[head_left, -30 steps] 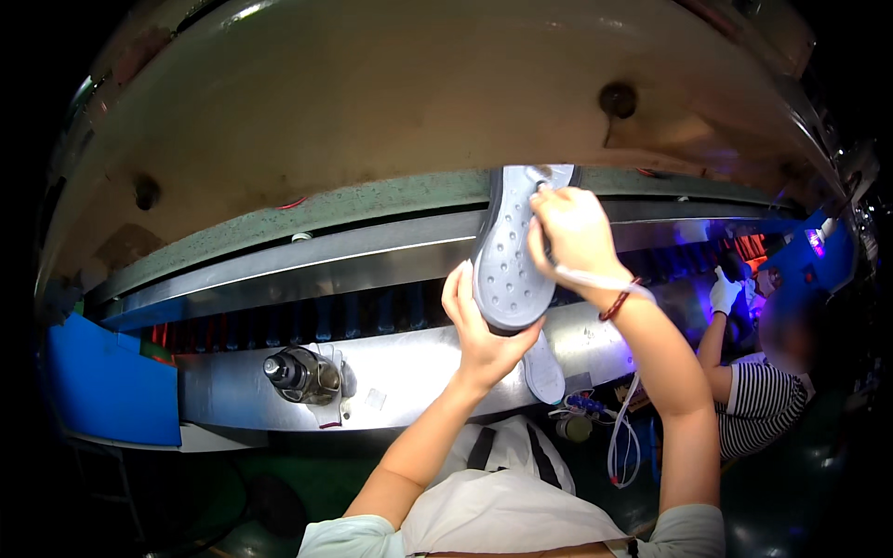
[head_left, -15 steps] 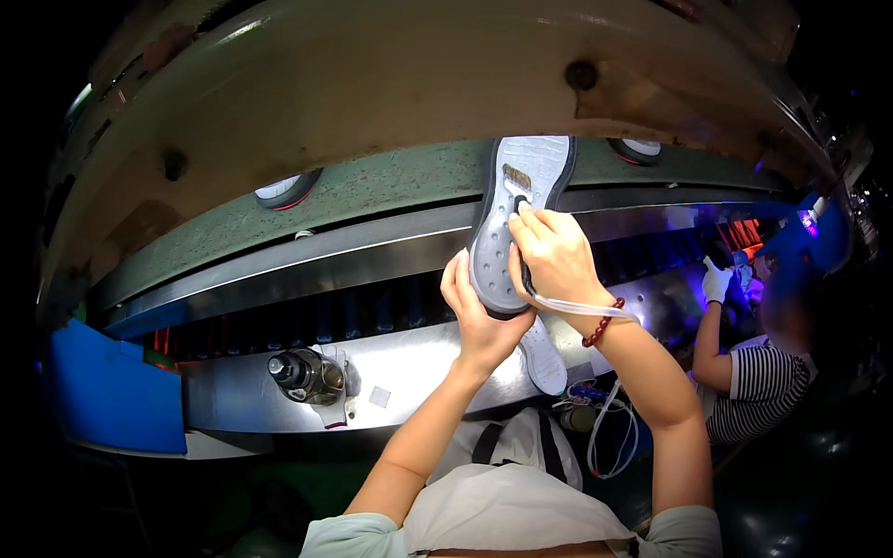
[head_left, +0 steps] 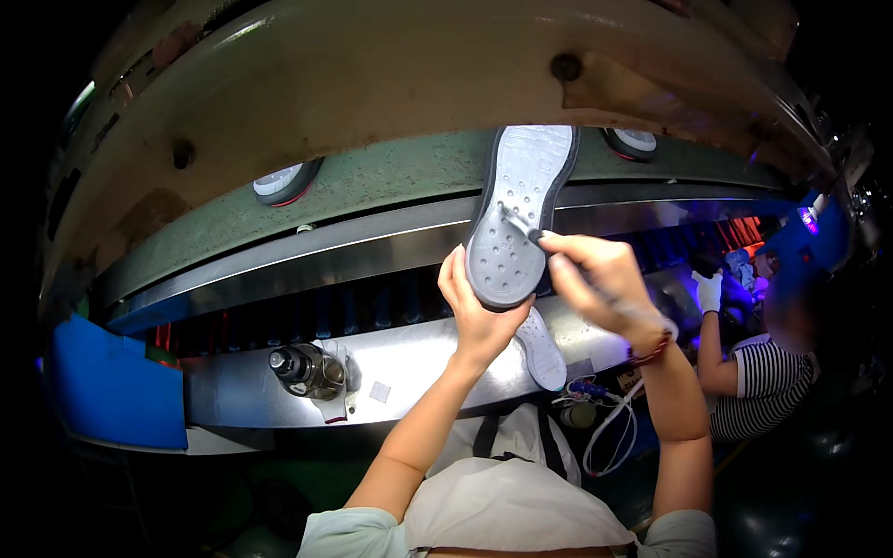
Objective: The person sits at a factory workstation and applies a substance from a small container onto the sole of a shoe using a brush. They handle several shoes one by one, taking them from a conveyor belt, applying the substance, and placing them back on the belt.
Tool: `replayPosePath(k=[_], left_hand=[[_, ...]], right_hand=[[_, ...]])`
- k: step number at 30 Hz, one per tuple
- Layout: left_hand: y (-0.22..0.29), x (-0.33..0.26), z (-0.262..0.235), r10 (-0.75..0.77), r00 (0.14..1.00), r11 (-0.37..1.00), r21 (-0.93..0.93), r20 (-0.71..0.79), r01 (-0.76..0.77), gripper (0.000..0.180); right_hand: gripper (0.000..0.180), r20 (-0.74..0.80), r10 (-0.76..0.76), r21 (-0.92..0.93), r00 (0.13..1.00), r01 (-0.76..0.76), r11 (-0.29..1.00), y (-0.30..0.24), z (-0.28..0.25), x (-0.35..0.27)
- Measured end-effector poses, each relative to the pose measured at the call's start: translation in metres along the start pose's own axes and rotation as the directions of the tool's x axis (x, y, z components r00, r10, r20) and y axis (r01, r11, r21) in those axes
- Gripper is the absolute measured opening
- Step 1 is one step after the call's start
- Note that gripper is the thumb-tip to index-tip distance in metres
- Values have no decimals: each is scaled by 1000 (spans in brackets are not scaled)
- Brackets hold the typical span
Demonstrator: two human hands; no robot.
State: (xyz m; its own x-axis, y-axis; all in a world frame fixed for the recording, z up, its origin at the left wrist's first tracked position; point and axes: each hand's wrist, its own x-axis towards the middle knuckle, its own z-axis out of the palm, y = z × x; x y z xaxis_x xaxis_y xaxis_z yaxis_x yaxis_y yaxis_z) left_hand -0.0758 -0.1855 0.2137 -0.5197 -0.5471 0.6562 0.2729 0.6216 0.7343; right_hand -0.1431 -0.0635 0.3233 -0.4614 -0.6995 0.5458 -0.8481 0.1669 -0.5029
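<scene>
My left hand (head_left: 476, 312) holds a grey shoe (head_left: 513, 216) from below, its studded sole turned toward me. My right hand (head_left: 595, 277) grips a thin brush (head_left: 521, 227) whose tip rests on the middle of the sole. The shoe stands upright in front of a green conveyor belt (head_left: 400, 177). A second pale sole (head_left: 544, 352) lies on the metal ledge (head_left: 419, 372) just under my hands.
Two more shoes (head_left: 284, 181) (head_left: 634, 141) ride the belt under the curved beige hood. A dark bottle (head_left: 305, 368) stands on the ledge at left, next to a blue panel (head_left: 107, 391). A person in a striped shirt (head_left: 761, 377) with a white glove works at right.
The shoe has been turned so its full sole faces me, and my right hand has slid down from the heel end to the middle of the sole. The belt's shoes have moved.
</scene>
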Motion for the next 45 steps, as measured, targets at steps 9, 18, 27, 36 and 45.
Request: replayPosePath(k=[9,18,27,36,45], left_hand=[[1,-2,2,-14,1000,1000,-16,9,14,98],[-6,-3,1,6,1000,1000,-21,14,-5,98],[-2,0,-1,-12,999,998,-56,45,14,98],[5,2,-3,-83,995,988,-130,49,88,100],[4,5,-1,-136,991,961,-243,6,133,94]], right_hand=[[34,145,552,985,821,-171,-4,42,-26,-39],[35,121,495,980,860,-182,76,34,-19,-39],[25,72,481,974,874,-165,155,32,-15,-38],[15,94,660,977,745,-196,81,33,-15,-35],[11,-145,368,599,918,-215,772,13,15,-16]])
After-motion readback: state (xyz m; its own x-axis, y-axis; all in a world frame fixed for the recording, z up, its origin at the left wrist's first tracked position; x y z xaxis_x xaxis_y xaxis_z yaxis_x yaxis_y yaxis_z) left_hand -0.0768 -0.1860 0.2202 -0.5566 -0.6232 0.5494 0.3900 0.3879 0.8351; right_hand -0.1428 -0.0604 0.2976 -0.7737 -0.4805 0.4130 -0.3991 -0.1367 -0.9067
